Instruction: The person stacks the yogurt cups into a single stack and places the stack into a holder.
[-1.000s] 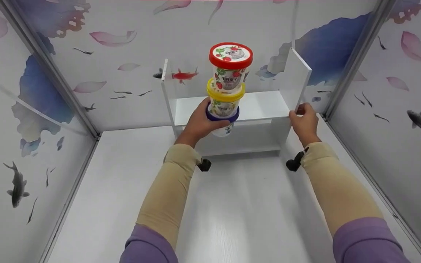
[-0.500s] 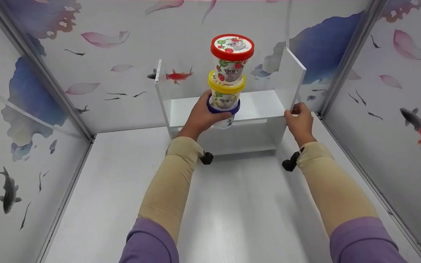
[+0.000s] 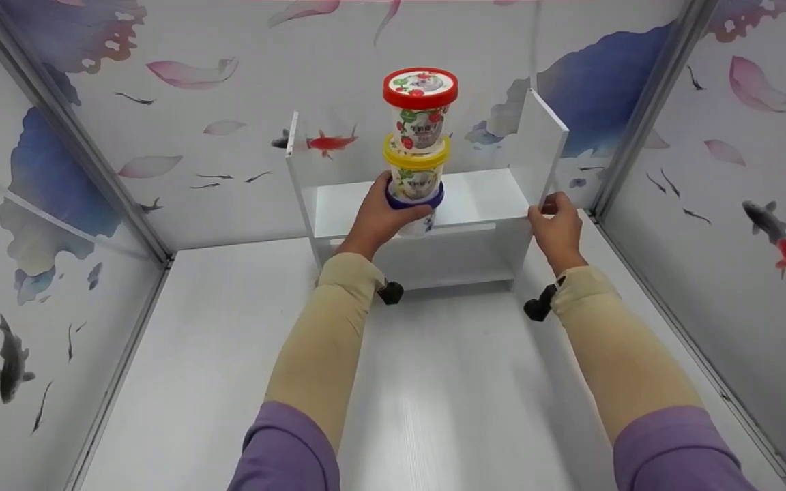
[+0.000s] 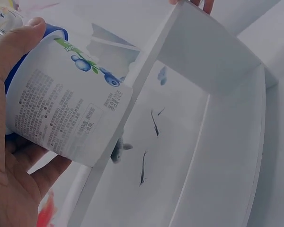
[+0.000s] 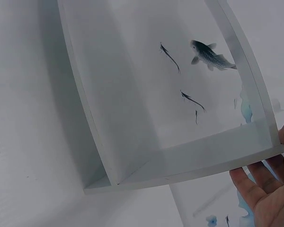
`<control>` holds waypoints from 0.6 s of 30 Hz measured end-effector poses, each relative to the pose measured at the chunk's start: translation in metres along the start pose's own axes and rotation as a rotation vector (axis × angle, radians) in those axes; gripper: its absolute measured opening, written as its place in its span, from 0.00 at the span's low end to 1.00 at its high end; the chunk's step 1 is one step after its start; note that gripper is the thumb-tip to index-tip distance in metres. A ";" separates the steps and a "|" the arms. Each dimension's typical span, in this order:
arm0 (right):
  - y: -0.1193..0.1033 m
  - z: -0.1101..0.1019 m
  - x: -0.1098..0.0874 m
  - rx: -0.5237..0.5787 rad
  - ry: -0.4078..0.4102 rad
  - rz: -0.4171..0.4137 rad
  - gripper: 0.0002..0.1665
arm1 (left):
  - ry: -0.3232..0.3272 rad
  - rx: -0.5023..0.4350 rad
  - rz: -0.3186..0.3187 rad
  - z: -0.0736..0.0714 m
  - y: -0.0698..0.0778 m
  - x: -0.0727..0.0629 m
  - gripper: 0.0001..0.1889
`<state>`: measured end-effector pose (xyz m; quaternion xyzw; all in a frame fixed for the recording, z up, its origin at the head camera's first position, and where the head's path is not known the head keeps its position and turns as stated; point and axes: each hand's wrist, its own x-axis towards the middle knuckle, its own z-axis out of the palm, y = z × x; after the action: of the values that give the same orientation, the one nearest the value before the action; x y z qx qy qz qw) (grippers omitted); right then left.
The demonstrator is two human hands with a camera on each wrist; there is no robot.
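Observation:
Three paper ice-cream tubs stand stacked in the head view: a red-lidded tub [image 3: 423, 128] on top, a yellow-lidded tub [image 3: 416, 181] in the middle and a blue-lidded tub [image 4: 68, 106] at the bottom. My left hand [image 3: 381, 219] grips the bottom tub around its lid, thumb in front. That tub's base is by the front edge of the upper board of a white shelf [image 3: 478, 194]; whether it touches cannot be told. My right hand [image 3: 558, 232] pinches the shelf's right side panel [image 3: 543, 146] near the upper board.
Below the upper board the shelf has a lower compartment [image 3: 444, 259]. A left side panel [image 3: 295, 160] rises at its other end. White printed walls with metal corner strips surround the white tabletop [image 3: 434, 382].
The left hand has carried the tub stack up and forward toward the shelf board, and the stack leans less to the right. The right hand keeps its hold; the head view has shifted slightly.

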<state>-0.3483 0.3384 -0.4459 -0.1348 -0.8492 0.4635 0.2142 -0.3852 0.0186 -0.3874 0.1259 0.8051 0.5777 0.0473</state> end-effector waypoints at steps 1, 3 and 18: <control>0.000 0.000 -0.001 0.001 -0.001 0.001 0.20 | 0.005 0.001 -0.005 0.000 0.000 0.000 0.57; 0.000 0.001 -0.001 0.004 -0.002 0.004 0.20 | 0.016 0.007 -0.013 0.001 -0.001 0.001 0.57; -0.002 0.000 -0.002 -0.003 -0.003 0.030 0.20 | 0.078 0.108 -0.167 0.016 -0.002 0.007 0.47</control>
<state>-0.3471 0.3364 -0.4448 -0.1471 -0.8482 0.4654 0.2058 -0.3886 0.0347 -0.3938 0.0381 0.8441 0.5318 0.0570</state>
